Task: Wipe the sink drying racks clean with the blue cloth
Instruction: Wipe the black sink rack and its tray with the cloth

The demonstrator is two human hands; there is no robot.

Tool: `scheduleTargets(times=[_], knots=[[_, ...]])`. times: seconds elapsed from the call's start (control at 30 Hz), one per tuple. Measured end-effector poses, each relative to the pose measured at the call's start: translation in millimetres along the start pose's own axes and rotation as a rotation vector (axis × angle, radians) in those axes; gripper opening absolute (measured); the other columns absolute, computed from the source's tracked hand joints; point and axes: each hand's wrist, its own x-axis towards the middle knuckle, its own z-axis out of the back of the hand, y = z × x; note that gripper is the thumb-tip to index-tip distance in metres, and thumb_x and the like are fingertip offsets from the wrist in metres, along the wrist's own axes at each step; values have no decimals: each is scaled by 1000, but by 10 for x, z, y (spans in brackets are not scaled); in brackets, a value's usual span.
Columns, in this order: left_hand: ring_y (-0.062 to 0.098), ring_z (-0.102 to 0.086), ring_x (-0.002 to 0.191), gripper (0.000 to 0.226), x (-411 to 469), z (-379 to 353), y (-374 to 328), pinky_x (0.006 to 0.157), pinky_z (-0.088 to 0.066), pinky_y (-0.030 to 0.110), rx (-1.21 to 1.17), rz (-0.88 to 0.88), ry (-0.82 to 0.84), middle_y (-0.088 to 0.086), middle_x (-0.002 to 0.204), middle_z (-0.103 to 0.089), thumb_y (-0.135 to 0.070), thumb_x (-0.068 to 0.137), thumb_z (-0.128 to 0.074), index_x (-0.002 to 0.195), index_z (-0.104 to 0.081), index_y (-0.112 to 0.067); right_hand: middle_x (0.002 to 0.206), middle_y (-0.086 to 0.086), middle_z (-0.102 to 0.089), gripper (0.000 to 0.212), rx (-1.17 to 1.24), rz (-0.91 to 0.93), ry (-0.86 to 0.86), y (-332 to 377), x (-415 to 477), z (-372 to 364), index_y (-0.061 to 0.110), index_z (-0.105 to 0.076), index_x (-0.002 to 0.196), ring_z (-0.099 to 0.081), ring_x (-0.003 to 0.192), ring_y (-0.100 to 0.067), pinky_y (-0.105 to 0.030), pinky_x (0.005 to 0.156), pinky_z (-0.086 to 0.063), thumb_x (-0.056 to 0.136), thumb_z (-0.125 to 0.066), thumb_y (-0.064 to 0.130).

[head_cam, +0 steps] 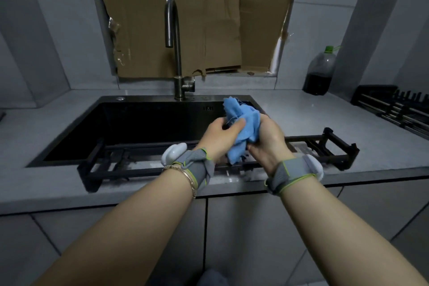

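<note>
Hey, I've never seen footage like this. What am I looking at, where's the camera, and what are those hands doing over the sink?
There is no machine here: a person wears a wide-angle camera on the head, so you look down their arms. The left hand and right hand both grip a bunched blue cloth above a black drying rack that lies along the front of the sink. Grey bands with white pods sit on both wrists. A second rack and a bottle of dark liquid stand on the grey counter to the right.
</note>
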Motion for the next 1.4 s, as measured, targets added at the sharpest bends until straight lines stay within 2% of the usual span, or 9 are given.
scheduleTargets(times=[0.17,0.3,0.43,0.53,0.7,0.87,0.97,1.2,1.4], knots=[[18,-56,82,23,-34,562,-45,76,-46,32,-29,-49,-136,3,72,-59,-1,84,-64,67,-59,-14,74,-2,-62,29,-612,337,-6,-139,-86,-347,8,-65,83,-56,70,-12,-17,60,-46,81,-42,-8],[23,-58,86,17,47,917,-69,75,-48,36,-153,28,-253,11,80,-61,6,84,-58,75,-59,-9,105,-5,-63,26,-511,318,319,-273,-192,-696,11,-61,109,-59,95,-12,-19,85,-48,93,-43,1],[18,-63,70,15,-46,1159,-108,61,-55,28,-345,146,-37,8,80,-65,-10,98,-45,99,-60,-9,119,-4,-55,30,-677,340,512,-514,-125,-871,21,-46,120,-55,107,-8,-22,96,-42,93,-52,10],[15,-57,70,22,-120,1366,-130,61,-42,23,-17,221,130,5,80,-63,-31,100,-43,92,-59,-17,98,-2,-54,26,-651,361,231,-579,-44,-842,14,-42,110,-54,87,-11,-22,77,-46,91,-45,-4],[23,-59,108,40,-117,1618,-41,84,-45,26,921,10,-139,6,108,-65,-41,86,-63,112,-65,-11,89,-7,-57,20,-1319,408,160,-636,92,-679,10,-52,99,-53,85,-22,-25,65,-35,81,-50,1],[25,-18,143,102,-306,1483,298,116,-21,39,1141,86,270,14,154,-22,-62,75,-64,147,-21,-4,82,-2,-49,19,-1496,421,340,-836,18,-816,5,-65,95,-52,94,-22,-19,69,-32,83,-62,19],[19,10,146,119,-302,1430,493,118,-4,49,1199,134,256,5,159,9,-74,71,-57,151,5,-10,88,-5,-51,24,-1583,409,427,-871,-20,-857,3,-65,93,-52,95,-22,-24,76,-36,89,-56,25],[17,11,146,122,-304,1384,551,115,-1,51,1288,134,217,4,159,11,-80,70,-49,150,6,-8,92,-4,-62,14,-1743,343,657,-658,-140,-774,9,-71,91,-57,83,-19,-29,76,-47,83,-59,12],[17,12,146,117,-305,1389,535,116,1,49,1310,132,236,3,159,10,-80,73,-45,150,6,-8,102,-13,-59,18,-1772,572,298,-938,74,-892,7,-69,97,-57,96,-33,-34,78,-43,84,-57,12]])
